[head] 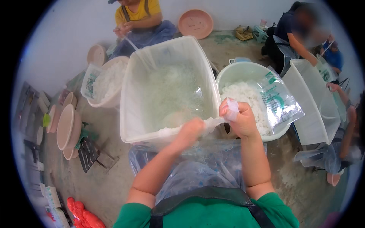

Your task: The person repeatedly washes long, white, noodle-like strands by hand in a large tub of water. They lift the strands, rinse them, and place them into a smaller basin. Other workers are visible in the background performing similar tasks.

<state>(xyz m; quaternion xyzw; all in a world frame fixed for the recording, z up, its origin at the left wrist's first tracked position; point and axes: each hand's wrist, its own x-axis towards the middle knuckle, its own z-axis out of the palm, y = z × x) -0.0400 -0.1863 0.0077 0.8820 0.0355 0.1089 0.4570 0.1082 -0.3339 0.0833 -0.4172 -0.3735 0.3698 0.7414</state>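
Note:
Over the near right corner of a large white plastic tub (168,136), a wet, whitish translucent strand (212,123) stretches between my hands. My right hand (239,115) grips one end, with a bunched part of it showing around the fingers. My left hand (194,128), blurred, is closed around the strand farther left, above the tub's near rim. Cloudy water (174,94) with pale stringy material fills the lower part of the tub. Just right of my right hand, a round pale-green basin (239,67) holds a white stringy heap (242,94) and a clear printed plastic bag (279,99).
A person in yellow (139,11) sits beyond the tub, near a basin of white material (109,79). At the right, people work around another white tub (308,105). Pink basins (67,128) and a striped stool (89,154) stand left; a red plastic bag (84,213) lies lower left.

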